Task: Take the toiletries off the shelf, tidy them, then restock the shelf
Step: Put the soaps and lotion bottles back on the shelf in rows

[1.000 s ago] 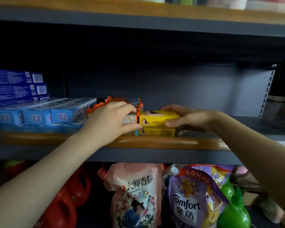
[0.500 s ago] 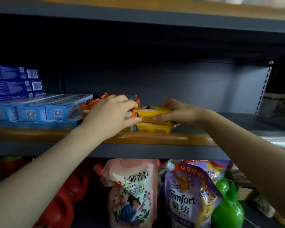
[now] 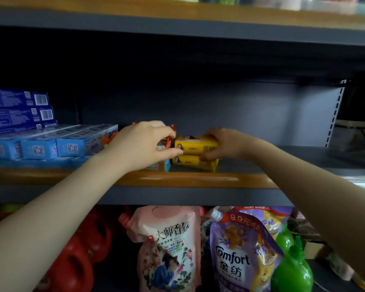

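Note:
Two yellow soap boxes sit stacked on the middle shelf. My right hand grips the right end of the top yellow soap box, with its thumb on the lower yellow box. My left hand curls over an orange-and-blue pack stack just left of the yellow boxes; its thumb tip touches the top yellow box's left end. Blue toothpaste boxes lie in rows at the left of the shelf.
Darker blue boxes are stacked at the far left rear. The shelf's right part holds nothing. Below hang or stand a pink refill pouch, a purple Comfort pouch, red jugs and a green bottle.
My right hand has slid the top yellow box left, squaring it over the lower one. My left hand stays on the orange pack stack, its thumb now at the yellow box.

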`<state>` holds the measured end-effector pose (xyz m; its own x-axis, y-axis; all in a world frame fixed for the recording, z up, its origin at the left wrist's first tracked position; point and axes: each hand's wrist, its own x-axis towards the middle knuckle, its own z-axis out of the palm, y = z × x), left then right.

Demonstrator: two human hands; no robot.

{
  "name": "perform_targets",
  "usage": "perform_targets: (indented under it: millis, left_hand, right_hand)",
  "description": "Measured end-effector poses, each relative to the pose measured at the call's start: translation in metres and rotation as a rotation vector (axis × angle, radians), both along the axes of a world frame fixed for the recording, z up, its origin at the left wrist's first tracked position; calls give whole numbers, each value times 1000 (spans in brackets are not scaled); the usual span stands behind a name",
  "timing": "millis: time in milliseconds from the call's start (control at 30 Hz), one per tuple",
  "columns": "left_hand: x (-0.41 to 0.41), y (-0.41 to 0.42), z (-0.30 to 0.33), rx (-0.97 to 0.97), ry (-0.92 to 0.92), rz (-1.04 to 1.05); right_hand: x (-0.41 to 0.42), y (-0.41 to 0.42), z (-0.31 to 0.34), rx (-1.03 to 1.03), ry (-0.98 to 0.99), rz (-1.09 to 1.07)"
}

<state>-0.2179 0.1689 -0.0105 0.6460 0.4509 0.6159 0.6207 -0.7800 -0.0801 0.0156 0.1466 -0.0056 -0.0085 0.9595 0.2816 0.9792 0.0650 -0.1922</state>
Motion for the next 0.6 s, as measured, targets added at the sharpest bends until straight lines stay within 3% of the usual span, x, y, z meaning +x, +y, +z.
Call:
perform_targets:
  millis: [267,467,600]
  left_hand:
    - [-12,21,7,56,93,79]
    - [-5,17,-4,190,46,106]
    - [7,-9,-14,398,-123,-138]
  right_hand:
    - [19,71,6,-102,-192,-123]
    - [10,70,5,-68,-341,-118]
    - [3,4,24,233,-301,-32]
